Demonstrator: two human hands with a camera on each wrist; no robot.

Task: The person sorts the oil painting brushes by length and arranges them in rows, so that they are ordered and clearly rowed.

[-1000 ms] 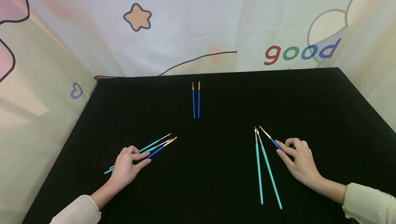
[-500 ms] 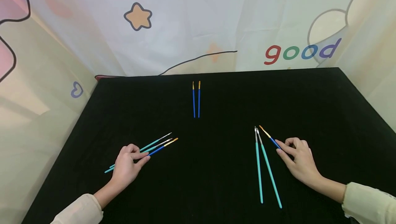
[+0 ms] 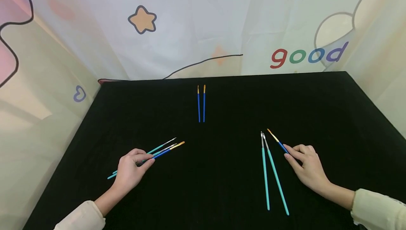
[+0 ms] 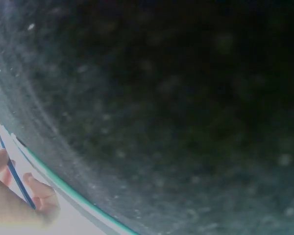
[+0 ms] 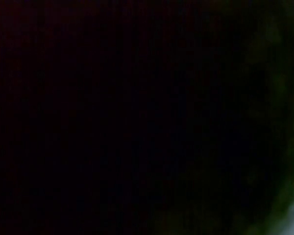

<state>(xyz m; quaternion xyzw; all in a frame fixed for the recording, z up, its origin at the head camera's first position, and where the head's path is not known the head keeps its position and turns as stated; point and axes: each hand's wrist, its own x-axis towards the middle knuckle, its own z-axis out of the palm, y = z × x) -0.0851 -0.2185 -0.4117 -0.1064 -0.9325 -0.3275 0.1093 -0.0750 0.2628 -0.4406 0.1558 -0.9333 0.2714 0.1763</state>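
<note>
My left hand (image 3: 130, 169) pinches a blue paintbrush (image 3: 165, 152) between thumb and fingers, its golden bristles pointing right. Two turquoise paintbrushes (image 3: 157, 148) lie just beyond it, partly hidden under the hand. The left wrist view also catches the blue brush (image 4: 17, 181) between the fingers, with a turquoise handle (image 4: 63, 186) alongside. At the right, my right hand (image 3: 307, 164) holds another blue paintbrush (image 3: 280, 144) by its handle, bristles pointing up and left. Left of that hand, two turquoise paintbrushes (image 3: 272, 170) form a narrow V, metal ends close together. Almost everything is dark in the right wrist view.
Two more blue paintbrushes (image 3: 201, 106) lie side by side near the back of the black table (image 3: 222, 187). Behind the table's far edge hangs a pale printed curtain (image 3: 203, 18), which also runs along both sides.
The blue brush in my left hand has shifted slightly right and closer to the turquoise ones. My right hand stays nearly still, still holding its blue brush.
</note>
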